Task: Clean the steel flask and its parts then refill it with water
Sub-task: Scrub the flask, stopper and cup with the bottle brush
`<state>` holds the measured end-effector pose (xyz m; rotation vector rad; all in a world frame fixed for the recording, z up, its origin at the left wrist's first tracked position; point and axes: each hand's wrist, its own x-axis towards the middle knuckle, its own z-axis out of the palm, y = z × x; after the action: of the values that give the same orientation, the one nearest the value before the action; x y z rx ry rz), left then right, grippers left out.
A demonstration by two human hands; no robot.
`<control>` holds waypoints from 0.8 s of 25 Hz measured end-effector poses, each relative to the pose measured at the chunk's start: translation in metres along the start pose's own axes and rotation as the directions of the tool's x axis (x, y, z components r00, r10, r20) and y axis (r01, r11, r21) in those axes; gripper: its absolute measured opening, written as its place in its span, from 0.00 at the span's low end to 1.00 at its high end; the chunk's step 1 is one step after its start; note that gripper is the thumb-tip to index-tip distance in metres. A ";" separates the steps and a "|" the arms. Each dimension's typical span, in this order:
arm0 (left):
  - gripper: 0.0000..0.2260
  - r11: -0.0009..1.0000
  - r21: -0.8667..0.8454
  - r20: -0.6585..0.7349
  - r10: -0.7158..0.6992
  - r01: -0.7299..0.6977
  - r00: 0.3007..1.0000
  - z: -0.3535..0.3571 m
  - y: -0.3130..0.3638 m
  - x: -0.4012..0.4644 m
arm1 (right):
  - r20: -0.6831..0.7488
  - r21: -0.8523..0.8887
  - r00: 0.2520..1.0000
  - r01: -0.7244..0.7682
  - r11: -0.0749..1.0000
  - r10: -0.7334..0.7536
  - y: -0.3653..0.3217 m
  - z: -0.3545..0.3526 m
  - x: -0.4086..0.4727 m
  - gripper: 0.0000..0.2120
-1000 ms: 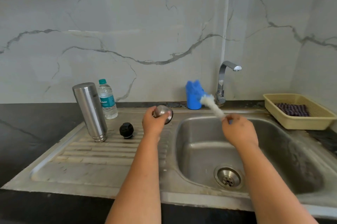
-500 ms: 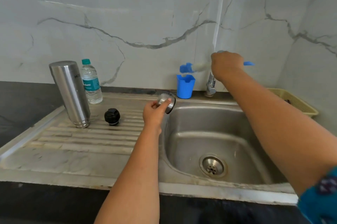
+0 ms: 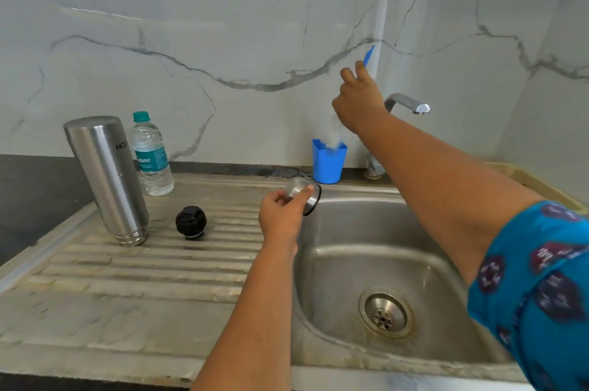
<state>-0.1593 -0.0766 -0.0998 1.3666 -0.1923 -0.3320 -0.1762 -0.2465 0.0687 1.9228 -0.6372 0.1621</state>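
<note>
The steel flask stands upside down on the draining board at the left. Its black stopper lies just right of it. My left hand holds the flask's steel cap by the sink's left rim. My right hand grips the bottle brush upright by its blue handle, above the blue holder cup. The white bristles dip into the cup's mouth.
A plastic water bottle stands behind the flask. The tap reaches over the sink basin, whose drain sits low in the middle. A yellow basket is at the right, mostly behind my arm.
My right hand carried the brush from over the sink up to the blue cup and turned it upright, bristles down into the cup. My left hand kept hold of the cap.
</note>
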 end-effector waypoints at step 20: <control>0.09 0.829 -0.424 0.269 -0.271 0.366 0.924 -0.007 0.021 -0.042 | 0.593 0.738 0.787 -0.615 0.277 0.167 -0.012 0.041 -0.263 0.10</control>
<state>-0.1934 -0.0520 -0.0781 0.8761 -0.0370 -0.7512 -0.4006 -0.1850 -0.0611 2.8781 -1.6192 0.5588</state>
